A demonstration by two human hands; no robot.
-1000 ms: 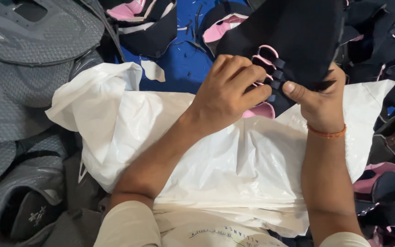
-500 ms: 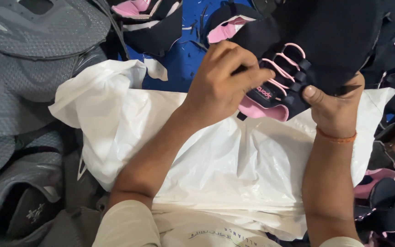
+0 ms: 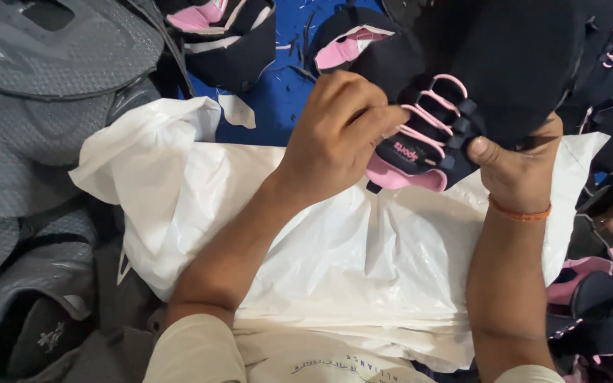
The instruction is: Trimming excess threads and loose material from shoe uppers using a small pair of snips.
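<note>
Since a second ago we have drawn the dark shoe upper lower and toward us, so its pink laces and pink tongue now show fully between our hands. Our left hand pinches the lace area at the piece's 9 o'clock edge, fingers closed on it. Our right hand clamps the 5 o'clock edge, thumb on top, an orange thread band at the wrist. We judge the upper's long axis to run from 7 o'clock up to 1 o'clock, its bulk lying at 1 o'clock from both grips. It hangs over the white plastic bag across our lap. Grey uppers pile at 9 o'clock, more dark-and-pink ones at 12.
</note>
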